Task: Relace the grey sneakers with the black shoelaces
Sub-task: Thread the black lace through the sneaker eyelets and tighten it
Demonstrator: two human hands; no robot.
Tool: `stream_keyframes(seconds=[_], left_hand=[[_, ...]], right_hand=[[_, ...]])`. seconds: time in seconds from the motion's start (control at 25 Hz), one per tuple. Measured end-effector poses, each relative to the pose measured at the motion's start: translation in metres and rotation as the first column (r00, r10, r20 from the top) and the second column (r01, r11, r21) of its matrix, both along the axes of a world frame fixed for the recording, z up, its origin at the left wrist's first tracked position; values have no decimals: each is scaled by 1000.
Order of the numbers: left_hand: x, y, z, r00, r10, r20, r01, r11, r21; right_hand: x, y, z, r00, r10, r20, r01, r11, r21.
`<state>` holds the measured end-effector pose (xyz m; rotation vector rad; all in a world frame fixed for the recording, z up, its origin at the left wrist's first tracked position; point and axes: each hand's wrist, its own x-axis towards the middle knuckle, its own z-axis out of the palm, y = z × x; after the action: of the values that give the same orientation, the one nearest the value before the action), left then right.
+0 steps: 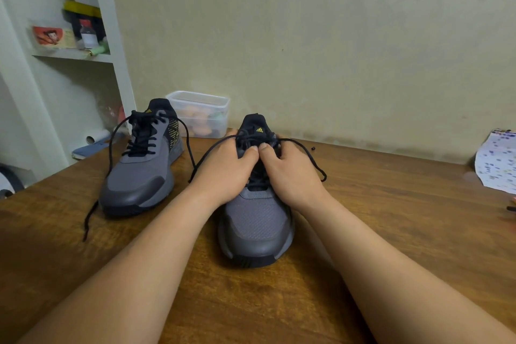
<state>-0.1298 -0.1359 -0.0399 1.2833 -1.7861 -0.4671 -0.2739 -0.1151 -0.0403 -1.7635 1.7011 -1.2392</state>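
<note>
Evidently tightening: left hand (223,167) and right hand (290,172) clasp the grey sneaker (257,220) between them, thumbs pressed together on its black lace (303,147), whose loose ends trail outward past each hand.

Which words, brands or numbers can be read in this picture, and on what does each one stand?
"adidas": yellow, on the tongue of the near sneaker.
Far sneaker: yellow logo on its tongue, too small to read.
Packet and bottle on the shelf: labels blurred, unreadable.
</note>
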Motion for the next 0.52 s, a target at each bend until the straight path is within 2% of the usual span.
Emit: stream_keyframes(seconds=[0.12, 0.28, 0.4, 0.52], left_hand=[[-1, 1, 2, 986, 84, 144, -83, 996, -18], [2, 2, 3, 971, 104, 216, -100, 995, -29], [8, -2, 2, 975, 81, 209, -85, 996, 8], [10, -3, 1, 992, 21, 125, -29, 997, 65]], right_hand=[[-1, 0, 0, 998, -21, -55, 20, 999, -33], [-1, 3, 2, 997, -15, -80, 9, 997, -72], [-1, 4, 1, 998, -7, -64, 3, 998, -63], [-1, 7, 3, 999, 13, -42, -15, 999, -49]])
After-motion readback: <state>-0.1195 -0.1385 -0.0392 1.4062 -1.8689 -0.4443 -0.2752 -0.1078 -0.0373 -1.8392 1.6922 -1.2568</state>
